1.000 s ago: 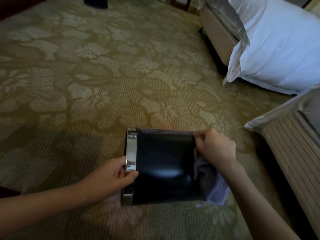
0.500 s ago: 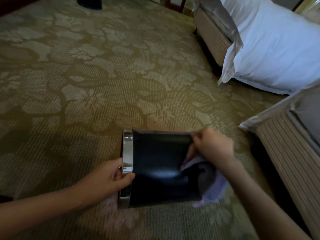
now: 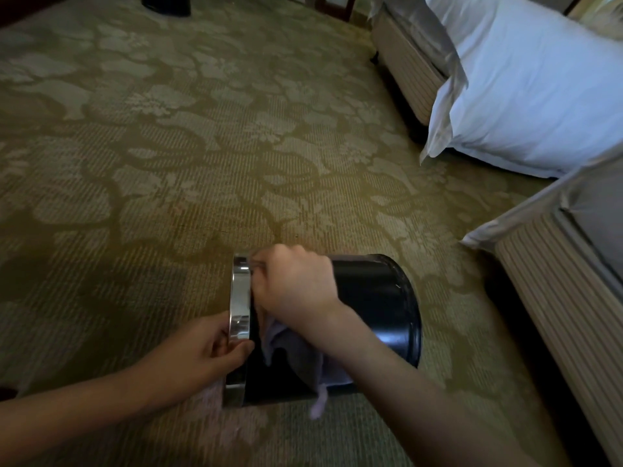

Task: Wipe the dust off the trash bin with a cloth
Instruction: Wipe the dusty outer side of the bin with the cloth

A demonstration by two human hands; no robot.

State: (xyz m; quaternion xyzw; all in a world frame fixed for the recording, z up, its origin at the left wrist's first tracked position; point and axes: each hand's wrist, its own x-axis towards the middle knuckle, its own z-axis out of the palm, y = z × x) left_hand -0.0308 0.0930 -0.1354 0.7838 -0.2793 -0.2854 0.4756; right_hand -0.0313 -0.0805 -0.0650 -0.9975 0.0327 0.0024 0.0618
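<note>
Two hands on a sideways trash bin, left hand gripped its rim, right hand bunched a half-hidden cloth just beside, fingertips unseen.

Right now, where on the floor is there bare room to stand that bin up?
Carpet left of and beyond the bin is bare, out to the dark object. A narrower strip lies between bin and striped bed base. The bin itself is crowded: left hand on its rim, right hand with the cloth.
</note>
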